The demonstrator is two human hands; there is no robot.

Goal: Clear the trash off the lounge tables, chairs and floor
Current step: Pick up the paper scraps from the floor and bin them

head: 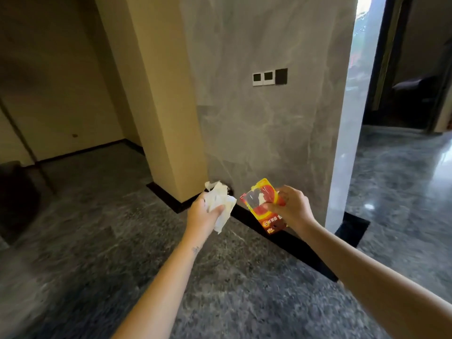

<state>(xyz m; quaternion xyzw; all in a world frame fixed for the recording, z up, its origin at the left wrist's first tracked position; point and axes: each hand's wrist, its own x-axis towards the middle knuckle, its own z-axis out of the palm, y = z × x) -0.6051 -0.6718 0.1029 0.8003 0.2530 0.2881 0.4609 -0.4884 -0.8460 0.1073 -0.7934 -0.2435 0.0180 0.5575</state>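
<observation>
A dark grey stone floor [97, 241] is seen underfoot, and a grey veined wall [256, 130] is faced, with a cream pillar [159, 94] beside it on the left. A black skirting [293, 245] is run along the foot of both.

Both arms are held out over the floor, well above it. The right grip [291, 209] is closed on a red and yellow snack packet [263, 211], pinched at its right edge. The packet's long axis is set steeply, its torn top pointed up and slightly left, its lower end down towards the skirting. White and yellow print is carried near the lower end, too blurred to be read.

The left grip [203, 216] is closed round crumpled white tissue [220, 201], one tail left hanging downward.

Three switch plates [269, 76] are mounted on the wall.
</observation>
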